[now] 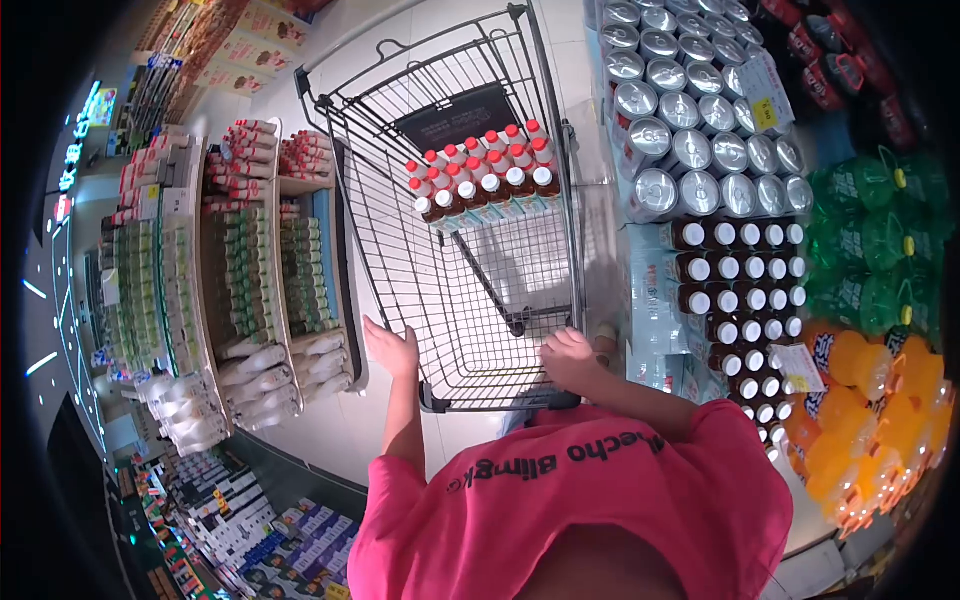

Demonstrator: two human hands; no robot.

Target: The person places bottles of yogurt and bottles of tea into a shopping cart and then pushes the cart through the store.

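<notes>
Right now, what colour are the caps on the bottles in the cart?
Red and white caps, seen in the head view.

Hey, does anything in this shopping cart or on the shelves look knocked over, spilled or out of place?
Nothing stands out. The bottles stand upright in a tidy block inside the shopping cart, both hands rest on its near rim, left hand, right hand, and the shelf cans sit in even rows.
</notes>
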